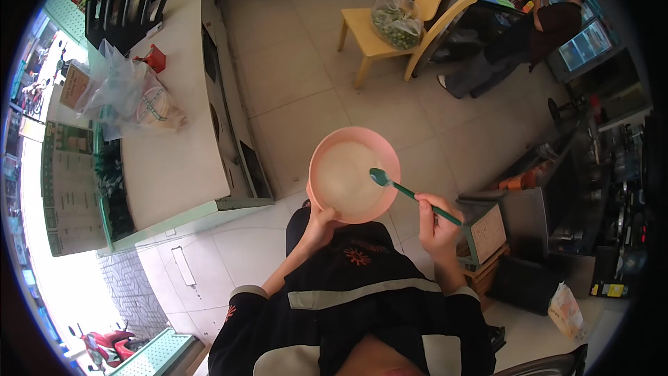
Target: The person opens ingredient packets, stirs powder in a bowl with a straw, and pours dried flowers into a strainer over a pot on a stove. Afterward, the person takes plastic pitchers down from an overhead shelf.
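Observation:
A pink bowl (pixel 394 160) with whitish liquid in it is held up in front of my body. My left hand (pixel 321 226) grips its lower left side, the thumb over the rim and the other fingers mostly hidden beneath. My right hand (pixel 437 226) is closed around the handle of a green spoon (pixel 410 193). The spoon's head is over the right part of the bowl; whether it touches the liquid I cannot tell.
A long counter (pixel 174 174) on the left bears plastic bags (pixel 122 94) and a red box (pixel 154 59). Ahead, a yellow chair (pixel 358 24) holds a bag of greens (pixel 396 22). A person (pixel 515 42) stands back right. A cardboard box (pixel 487 233) is at right.

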Action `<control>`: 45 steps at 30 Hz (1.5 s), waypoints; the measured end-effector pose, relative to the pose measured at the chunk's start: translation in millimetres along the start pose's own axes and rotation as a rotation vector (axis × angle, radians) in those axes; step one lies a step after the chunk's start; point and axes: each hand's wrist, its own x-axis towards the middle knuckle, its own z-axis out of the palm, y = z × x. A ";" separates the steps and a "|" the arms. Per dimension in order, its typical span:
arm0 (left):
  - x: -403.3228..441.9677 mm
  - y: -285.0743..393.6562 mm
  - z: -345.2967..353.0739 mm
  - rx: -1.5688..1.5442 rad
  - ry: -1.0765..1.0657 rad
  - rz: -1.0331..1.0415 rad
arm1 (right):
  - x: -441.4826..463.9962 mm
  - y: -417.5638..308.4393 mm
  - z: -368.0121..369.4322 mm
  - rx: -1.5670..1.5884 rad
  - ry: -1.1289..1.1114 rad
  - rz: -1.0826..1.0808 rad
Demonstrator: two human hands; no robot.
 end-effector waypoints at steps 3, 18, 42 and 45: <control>4.9 -1.7 7.3 0.056 0.002 0.105 | 2.7 1.0 7.9 -0.218 0.005 0.139; 35.8 11.1 20.5 0.077 -0.042 0.089 | -17.6 47.2 85.8 0.632 0.341 0.646; 100.9 53.1 7.8 0.096 -0.199 -0.113 | 28.6 54.0 86.7 0.462 0.387 0.683; 118.1 46.2 14.3 0.083 -0.195 -0.097 | 33.5 69.8 107.4 0.686 0.523 0.782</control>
